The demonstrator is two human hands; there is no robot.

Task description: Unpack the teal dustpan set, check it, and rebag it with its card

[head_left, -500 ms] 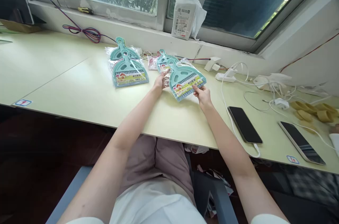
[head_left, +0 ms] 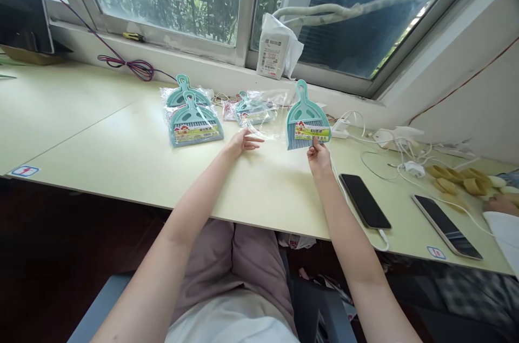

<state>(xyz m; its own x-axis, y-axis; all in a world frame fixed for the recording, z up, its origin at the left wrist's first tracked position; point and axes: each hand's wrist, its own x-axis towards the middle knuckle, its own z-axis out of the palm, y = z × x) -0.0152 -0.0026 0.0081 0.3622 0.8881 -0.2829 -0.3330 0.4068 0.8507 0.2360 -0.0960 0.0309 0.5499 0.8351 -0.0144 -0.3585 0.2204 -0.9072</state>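
Note:
My right hand point(head_left: 318, 156) is closed on the lower edge of a teal mini dustpan-and-brush set point(head_left: 306, 116), holding it upright above the desk, out of its wrapper. My left hand point(head_left: 243, 142) rests on the desk, fingers pinching the edge of an empty clear plastic bag point(head_left: 263, 108). That bag lies over another bagged teal set point(head_left: 250, 108). To the left, two more bagged teal sets point(head_left: 193, 116) lie stacked on the pale desk point(head_left: 121, 154).
Two phones point(head_left: 364, 201) point(head_left: 446, 227) lie at the right, with white chargers and cables point(head_left: 389, 140) behind them. Yellow tape rolls point(head_left: 458, 181) and another person's hand point(head_left: 500, 203) are at far right. A white parcel point(head_left: 275, 51) stands on the window sill.
My right hand has drawn the teal set out of its bag and lifted it upright to the right. My left hand stayed on the bag, which now lies empty.

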